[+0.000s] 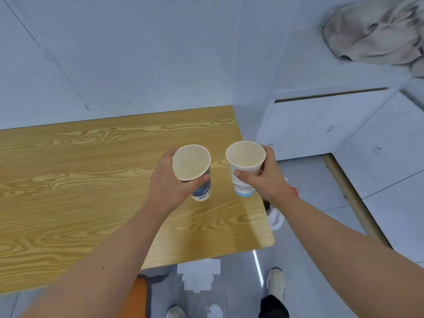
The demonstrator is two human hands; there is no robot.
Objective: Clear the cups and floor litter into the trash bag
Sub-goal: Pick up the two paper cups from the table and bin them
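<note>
Wooden table (pixel 80 180) spans the left. Two paper cups, one per hand, held over its right corner: left hand (pixel 167 182) wraps the left cup (pixel 193 171), right hand (pixel 268 177) wraps the right cup (pixel 245 164) (both look empty). Floor: white paper scrap (pixel 199 276) below the table edge, crumpled white litter (pixel 276 218) beside the corner. Beige cloth (pixel 376 31) upper right.

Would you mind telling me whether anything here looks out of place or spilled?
Nothing is spilled: both cups look empty, one upright in the left hand, one in the right hand. Out of place are white paper scraps on the floor below the table edge.
</note>
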